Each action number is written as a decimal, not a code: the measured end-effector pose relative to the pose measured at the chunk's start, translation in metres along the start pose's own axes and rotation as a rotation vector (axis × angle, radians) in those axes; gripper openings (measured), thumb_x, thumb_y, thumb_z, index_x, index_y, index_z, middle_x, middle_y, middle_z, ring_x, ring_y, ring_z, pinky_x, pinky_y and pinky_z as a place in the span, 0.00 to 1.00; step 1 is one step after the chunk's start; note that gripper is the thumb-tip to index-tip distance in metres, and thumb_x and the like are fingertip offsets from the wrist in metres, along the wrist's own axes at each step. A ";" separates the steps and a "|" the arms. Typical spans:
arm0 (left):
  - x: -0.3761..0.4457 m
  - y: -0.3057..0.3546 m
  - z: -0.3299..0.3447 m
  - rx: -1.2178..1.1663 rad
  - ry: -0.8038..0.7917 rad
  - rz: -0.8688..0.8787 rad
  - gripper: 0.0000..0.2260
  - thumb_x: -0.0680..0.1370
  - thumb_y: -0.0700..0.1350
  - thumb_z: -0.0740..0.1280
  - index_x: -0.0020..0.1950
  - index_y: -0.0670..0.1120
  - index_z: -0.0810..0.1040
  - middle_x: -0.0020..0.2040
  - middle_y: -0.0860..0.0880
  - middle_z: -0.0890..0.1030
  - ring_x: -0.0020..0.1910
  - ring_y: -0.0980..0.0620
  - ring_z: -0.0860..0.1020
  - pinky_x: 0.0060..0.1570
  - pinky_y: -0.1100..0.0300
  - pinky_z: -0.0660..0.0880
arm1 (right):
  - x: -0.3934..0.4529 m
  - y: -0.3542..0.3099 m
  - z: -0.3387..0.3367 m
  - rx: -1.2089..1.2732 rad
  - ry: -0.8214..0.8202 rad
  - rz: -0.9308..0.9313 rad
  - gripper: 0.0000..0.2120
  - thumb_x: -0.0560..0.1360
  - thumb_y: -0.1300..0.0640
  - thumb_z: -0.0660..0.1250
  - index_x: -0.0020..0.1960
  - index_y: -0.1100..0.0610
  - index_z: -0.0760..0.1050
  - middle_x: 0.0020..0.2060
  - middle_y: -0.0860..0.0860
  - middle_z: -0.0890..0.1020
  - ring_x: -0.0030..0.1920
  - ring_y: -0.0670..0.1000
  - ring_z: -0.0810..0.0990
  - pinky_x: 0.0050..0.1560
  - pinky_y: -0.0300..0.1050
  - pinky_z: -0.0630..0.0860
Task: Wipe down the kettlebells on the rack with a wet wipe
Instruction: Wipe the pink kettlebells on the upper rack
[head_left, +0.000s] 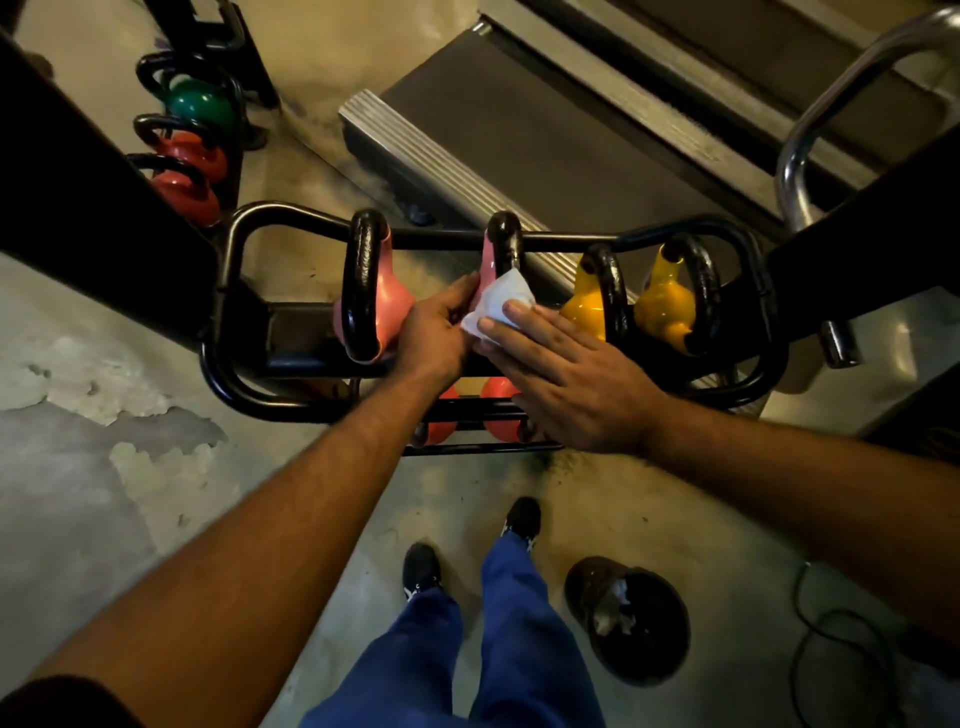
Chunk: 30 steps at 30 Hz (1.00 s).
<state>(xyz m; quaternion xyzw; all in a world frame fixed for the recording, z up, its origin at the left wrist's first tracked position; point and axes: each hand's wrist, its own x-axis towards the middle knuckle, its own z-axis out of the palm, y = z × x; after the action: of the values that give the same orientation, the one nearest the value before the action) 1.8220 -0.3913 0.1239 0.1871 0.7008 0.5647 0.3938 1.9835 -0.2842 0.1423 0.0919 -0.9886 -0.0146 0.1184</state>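
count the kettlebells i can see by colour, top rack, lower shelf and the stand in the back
pink: 2, top rack
yellow: 2, top rack
orange-red: 2, lower shelf, partly hidden
red: 2, back stand
green: 1, back stand
total: 9

A treadmill (545, 135) lies behind, a dark round bin (631, 618) with crumpled paper stands on the worn concrete floor (104, 441) near a black cable (831, 639), beside two black shoes (421, 569).

white wipe (497, 303), pink kettlebell (387, 306), yellow kettlebells (665, 309)
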 end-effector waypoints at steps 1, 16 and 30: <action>-0.001 0.002 0.001 0.029 -0.001 0.012 0.17 0.83 0.39 0.62 0.71 0.48 0.74 0.58 0.56 0.80 0.54 0.62 0.79 0.55 0.65 0.79 | -0.003 -0.005 0.002 -0.012 0.005 0.009 0.26 0.83 0.54 0.61 0.77 0.64 0.64 0.77 0.62 0.64 0.79 0.62 0.59 0.79 0.59 0.57; -0.001 -0.005 -0.004 0.070 -0.042 0.104 0.18 0.82 0.39 0.63 0.72 0.45 0.73 0.66 0.48 0.79 0.65 0.54 0.76 0.63 0.61 0.75 | 0.019 0.007 -0.008 -0.138 -0.040 -0.057 0.21 0.80 0.53 0.64 0.70 0.61 0.75 0.67 0.59 0.78 0.73 0.61 0.70 0.75 0.59 0.64; 0.003 -0.007 0.004 0.136 -0.023 0.121 0.21 0.81 0.43 0.66 0.74 0.48 0.71 0.67 0.58 0.74 0.68 0.58 0.73 0.64 0.63 0.73 | 0.076 0.072 -0.045 0.128 -0.210 0.021 0.31 0.79 0.33 0.59 0.62 0.59 0.79 0.61 0.57 0.79 0.67 0.58 0.74 0.69 0.54 0.71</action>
<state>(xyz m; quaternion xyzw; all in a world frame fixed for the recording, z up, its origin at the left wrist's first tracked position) 1.8243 -0.3892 0.1165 0.2620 0.7205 0.5364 0.3530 1.9089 -0.2274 0.2075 0.0868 -0.9954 0.0405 0.0084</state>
